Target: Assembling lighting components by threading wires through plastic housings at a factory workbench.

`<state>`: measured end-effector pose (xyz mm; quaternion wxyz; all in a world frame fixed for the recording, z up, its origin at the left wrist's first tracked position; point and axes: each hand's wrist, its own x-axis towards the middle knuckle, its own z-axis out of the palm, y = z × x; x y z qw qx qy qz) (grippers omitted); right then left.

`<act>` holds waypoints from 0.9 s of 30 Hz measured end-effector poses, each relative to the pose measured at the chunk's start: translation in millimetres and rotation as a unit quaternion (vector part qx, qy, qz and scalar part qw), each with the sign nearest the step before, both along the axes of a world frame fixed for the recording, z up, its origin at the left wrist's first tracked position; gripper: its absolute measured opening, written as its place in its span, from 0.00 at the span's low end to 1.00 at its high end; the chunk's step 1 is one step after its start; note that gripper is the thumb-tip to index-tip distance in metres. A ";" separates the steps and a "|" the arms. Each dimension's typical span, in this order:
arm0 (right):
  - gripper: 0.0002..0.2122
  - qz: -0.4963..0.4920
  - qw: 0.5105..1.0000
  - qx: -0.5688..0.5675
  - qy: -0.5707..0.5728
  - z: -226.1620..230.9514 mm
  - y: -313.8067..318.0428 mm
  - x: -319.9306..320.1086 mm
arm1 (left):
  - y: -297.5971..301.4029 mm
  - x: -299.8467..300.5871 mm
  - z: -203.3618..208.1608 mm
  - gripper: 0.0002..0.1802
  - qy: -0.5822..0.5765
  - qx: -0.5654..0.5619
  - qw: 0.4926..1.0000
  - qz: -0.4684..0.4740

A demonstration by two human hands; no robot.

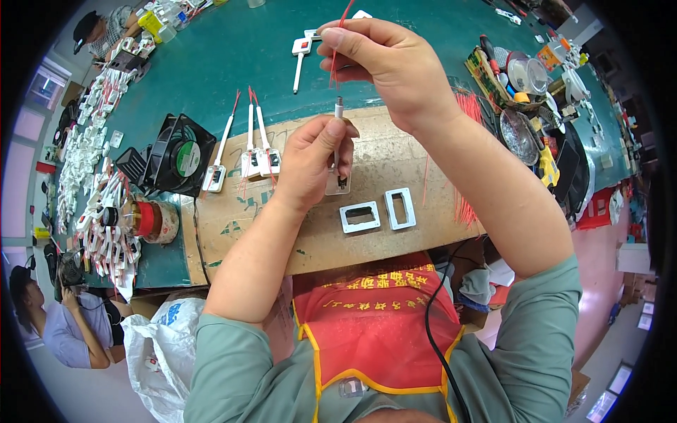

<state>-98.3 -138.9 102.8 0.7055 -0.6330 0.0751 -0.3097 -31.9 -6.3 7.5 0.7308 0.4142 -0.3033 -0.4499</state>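
The left hand (310,158) is pinching a white tube (338,111) between thumb and forefinger, its coiled tip (340,101) poking above them. Just over that tip, the right hand (391,63) is pinching a red wire (334,65). A switch housing (336,188) is sitting beneath the left fingers; two pale frames (389,211) are lying to their lower right, a black fan (161,151) standing farther left.

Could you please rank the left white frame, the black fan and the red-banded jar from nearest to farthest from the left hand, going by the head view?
From the left hand:
1. Left white frame, lower right of it in the picture.
2. Black fan, to its left.
3. Red-banded jar, farther left and lower.
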 end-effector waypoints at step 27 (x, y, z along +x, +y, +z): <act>0.09 -0.004 0.998 0.062 -0.020 -8.5 3.1 -4.2 | 1.4 -0.5 -1.0 0.19 0.027 -0.001 1.000 -0.010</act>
